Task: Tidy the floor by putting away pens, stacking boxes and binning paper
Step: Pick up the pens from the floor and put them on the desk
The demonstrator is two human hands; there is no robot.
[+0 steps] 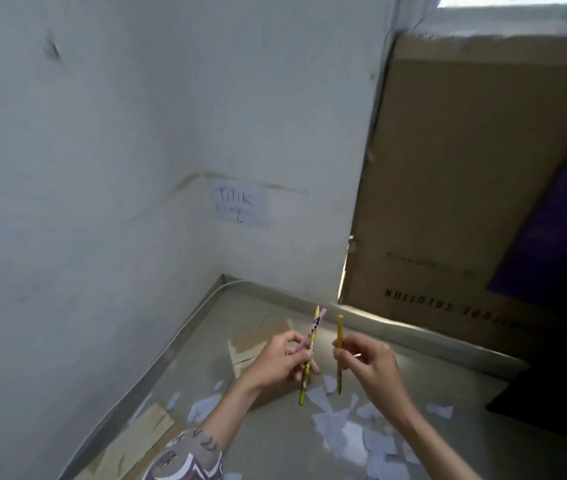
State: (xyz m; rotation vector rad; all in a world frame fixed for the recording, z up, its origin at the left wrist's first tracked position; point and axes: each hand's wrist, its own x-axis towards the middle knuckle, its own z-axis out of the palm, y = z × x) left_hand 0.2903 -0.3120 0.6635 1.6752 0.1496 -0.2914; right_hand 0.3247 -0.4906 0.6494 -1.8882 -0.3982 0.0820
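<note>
Sleeve point(185, 459) | left hand point(275, 362) pinches two pens point(311, 344) | right hand point(368, 365) pinches pen point(339, 351) | paper point(354, 434), boxes point(251, 348) litter floor point(275, 445) near corner | stacking, binning remain

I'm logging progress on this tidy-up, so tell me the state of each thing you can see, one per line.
Left hand: grips pink pen and yellow-green pen together.
Pink pen: held, off the floor.
Yellow-green pen: held, off the floor.
Right hand: pinches orange pen.
Orange pen: held upright.
Paper scraps: scattered on floor, not binned.
Flattened cardboard: lying on floor.
Large box: standing against wall.
</note>
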